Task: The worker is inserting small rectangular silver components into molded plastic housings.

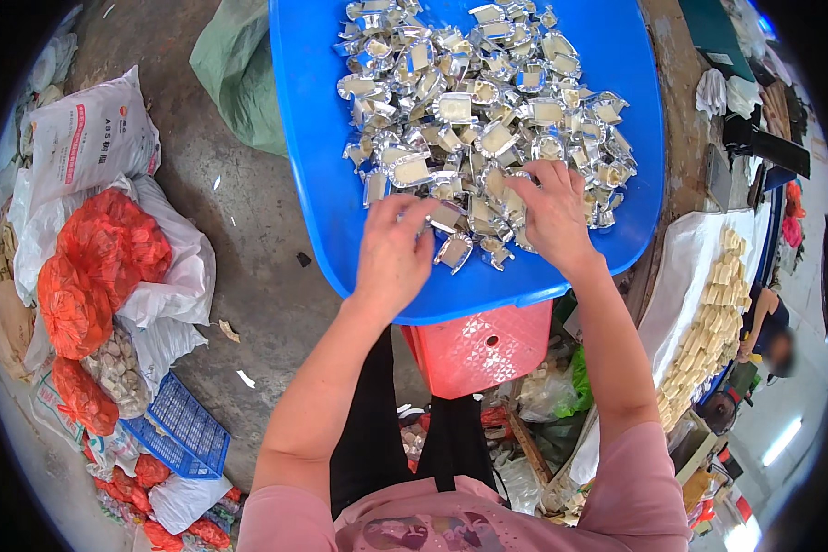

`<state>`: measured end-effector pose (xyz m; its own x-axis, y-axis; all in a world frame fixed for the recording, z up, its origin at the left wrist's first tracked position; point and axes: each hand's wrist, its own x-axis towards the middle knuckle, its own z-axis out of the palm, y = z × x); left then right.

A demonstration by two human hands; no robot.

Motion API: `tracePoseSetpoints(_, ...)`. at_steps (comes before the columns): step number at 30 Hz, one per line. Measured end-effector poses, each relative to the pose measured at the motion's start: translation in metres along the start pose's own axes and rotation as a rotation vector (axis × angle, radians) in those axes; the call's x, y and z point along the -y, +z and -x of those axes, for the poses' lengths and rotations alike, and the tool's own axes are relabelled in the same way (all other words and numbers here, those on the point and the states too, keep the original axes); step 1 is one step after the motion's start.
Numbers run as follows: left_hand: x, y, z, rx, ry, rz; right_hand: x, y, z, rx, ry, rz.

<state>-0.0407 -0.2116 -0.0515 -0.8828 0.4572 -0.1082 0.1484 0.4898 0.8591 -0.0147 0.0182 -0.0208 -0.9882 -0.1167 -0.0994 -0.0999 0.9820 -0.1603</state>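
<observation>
A big blue plastic tub holds a heap of small cream-coloured blocks with shiny silver wavy rims. My left hand is over the near left edge of the heap, its fingers loosely bent and apart. Beside its fingertips lies a silver-rimmed block, and I see nothing held. My right hand reaches into the near right part of the heap. Its thumb and fingers are spread and touch the pieces; some fingertips are partly hidden among them.
Under the tub's near edge stands a red plastic stool. White sacks, red bags and a blue crate fill the left. At right, a white-covered surface bears rows of cream blocks; another person is farther right.
</observation>
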Motion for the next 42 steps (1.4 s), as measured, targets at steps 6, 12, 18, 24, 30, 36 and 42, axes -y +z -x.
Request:
tracePoseSetpoints(6, 0.018, -0.008, -0.028, -0.112, -0.06, -0.141, 0.009, -0.018, -0.001, -0.004, 0.107, -0.123)
tracePoseSetpoints(12, 0.026, -0.002, -0.065, 0.007, -0.054, -0.422, 0.016, -0.01, -0.018, -0.106, 0.13, -0.404)
tracePoseSetpoints(18, 0.033, -0.01, -0.048, 0.098, -0.075, -0.411, 0.021, -0.001, -0.017, -0.111, 0.175, -0.514)
tracePoseSetpoints(24, 0.002, -0.019, -0.028, -0.093, -0.177, 0.247, 0.03, -0.003, -0.003, -0.065, 0.261, -0.685)
tracePoseSetpoints(30, -0.016, -0.016, 0.009, -0.286, -0.063, 0.609, 0.067, -0.014, 0.011, -0.122, 0.151, -0.931)
tracePoseSetpoints(36, -0.025, -0.018, 0.029, -0.254, 0.077, 0.685, 0.087, -0.023, 0.024, -0.191, 0.029, -0.989)
tracePoseSetpoints(42, -0.026, -0.019, 0.038, -0.232, 0.254, 0.572, 0.091, -0.024, 0.033, -0.332, -0.043, -0.99)
